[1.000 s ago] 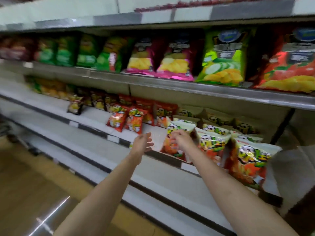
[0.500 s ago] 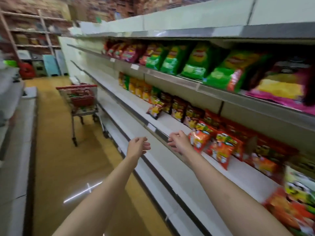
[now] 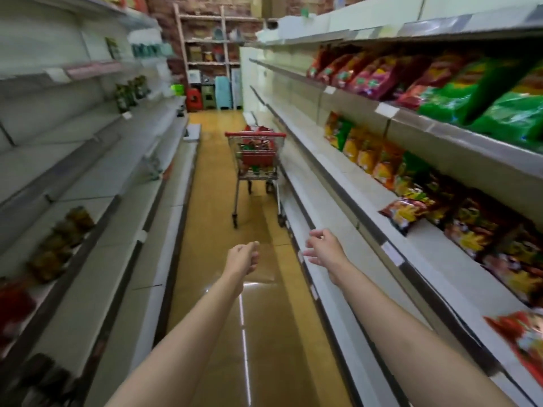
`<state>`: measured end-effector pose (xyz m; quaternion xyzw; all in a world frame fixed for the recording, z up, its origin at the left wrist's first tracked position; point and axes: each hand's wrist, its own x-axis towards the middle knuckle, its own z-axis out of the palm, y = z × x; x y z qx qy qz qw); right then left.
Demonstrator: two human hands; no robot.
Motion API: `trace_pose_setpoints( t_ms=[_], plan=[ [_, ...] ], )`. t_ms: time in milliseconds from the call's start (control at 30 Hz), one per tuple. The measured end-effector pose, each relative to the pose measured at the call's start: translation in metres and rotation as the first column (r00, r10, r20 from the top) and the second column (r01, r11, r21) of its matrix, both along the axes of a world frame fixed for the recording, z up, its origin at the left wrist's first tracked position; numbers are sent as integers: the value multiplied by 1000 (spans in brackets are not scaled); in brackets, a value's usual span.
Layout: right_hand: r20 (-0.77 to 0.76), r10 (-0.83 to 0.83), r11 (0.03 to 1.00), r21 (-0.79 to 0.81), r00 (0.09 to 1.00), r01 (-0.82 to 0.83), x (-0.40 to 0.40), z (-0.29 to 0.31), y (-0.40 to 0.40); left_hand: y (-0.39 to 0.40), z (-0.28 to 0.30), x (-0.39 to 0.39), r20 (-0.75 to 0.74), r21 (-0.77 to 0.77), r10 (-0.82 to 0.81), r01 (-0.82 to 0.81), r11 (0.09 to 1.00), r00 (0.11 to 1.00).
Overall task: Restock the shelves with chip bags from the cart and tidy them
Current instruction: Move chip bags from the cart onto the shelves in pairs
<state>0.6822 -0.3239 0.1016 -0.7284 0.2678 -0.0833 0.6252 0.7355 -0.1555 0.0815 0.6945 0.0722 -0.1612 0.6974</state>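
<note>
- The left hand [image 3: 242,258] holds nothing; its fingers hang loosely curled, out over the aisle floor [image 3: 211,183].
- The right hand [image 3: 323,249] also holds nothing, fingers relaxed and slightly spread, just beside the front edge of the lowest right-hand shelf [image 3: 332,292].
- Two bare forearms reach forward side by side, apart from each other, touching no bag.
- One cart [image 3: 255,160] with a red handle stands well ahead in the aisle, close against the right-hand shelving; red and green packets show inside its basket, too small to count.
- The chip bags [image 3: 379,160] stand on the right-hand shelves in two stocked tiers: a top row of red, magenta and green bags, and a middle row of yellow, orange, green and dark red ones.
- One red bag [image 3: 402,211] in the middle row lies tipped forward, nearer the shelf edge than its neighbours.
- One more red bag [image 3: 526,342] sits near the lower right corner of the view.
- The exact number of bags per row cannot be told; they overlap and blur.
- The middle tier has bare shelf in front of its bags, and the tiers below it are bare along their length.
- The left-hand shelving [image 3: 97,160] carries a few dark packets in small groups.
- Between the two shelf runs the floor lies open from the hands up to the cart.
</note>
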Motion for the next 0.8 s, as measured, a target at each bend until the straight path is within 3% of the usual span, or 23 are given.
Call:
trace_pose_setpoints(
  t_ms=[233,467,800],
  plan=[
    [17,149,989,2,989,-149,131,-14,-30,-13,-11,107,15,88,170,-170,981,985],
    [74,279,959,22,957,-281,256,19,-110,-93,24,226,165,213,163,-196,957,973],
    [26,352,936,5,935,-353,387,14,-157,-144,25,345,80,148,210,-220,964,974]
  ],
)
